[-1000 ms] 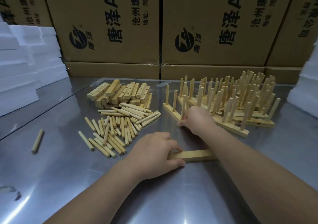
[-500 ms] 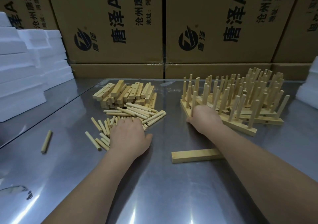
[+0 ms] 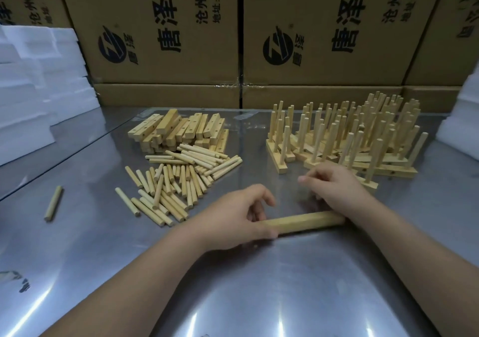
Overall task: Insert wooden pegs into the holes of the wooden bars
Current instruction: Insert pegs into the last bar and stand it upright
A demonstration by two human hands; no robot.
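A plain wooden bar (image 3: 303,223) lies across the metal table in front of me. My left hand (image 3: 233,220) is closed around its left end. My right hand (image 3: 337,190) hovers over the bar's right end with its fingers loosely bent and blurred, and I see nothing in it. Loose wooden pegs (image 3: 176,183) lie scattered just left of my hands. Behind them sits a stack of empty bars (image 3: 178,132) with holes. Finished bars with upright pegs (image 3: 350,139) are piled behind my right hand.
One stray peg (image 3: 53,203) lies far left on the shiny table (image 3: 259,285). White foam blocks (image 3: 39,90) are stacked at the left, with more foam (image 3: 461,119) at the right edge. Printed cardboard boxes (image 3: 168,38) wall off the back.
My left hand came back from the loose pegs and closed on the bar's left end. My right hand pulled away from the finished pile toward the bar.
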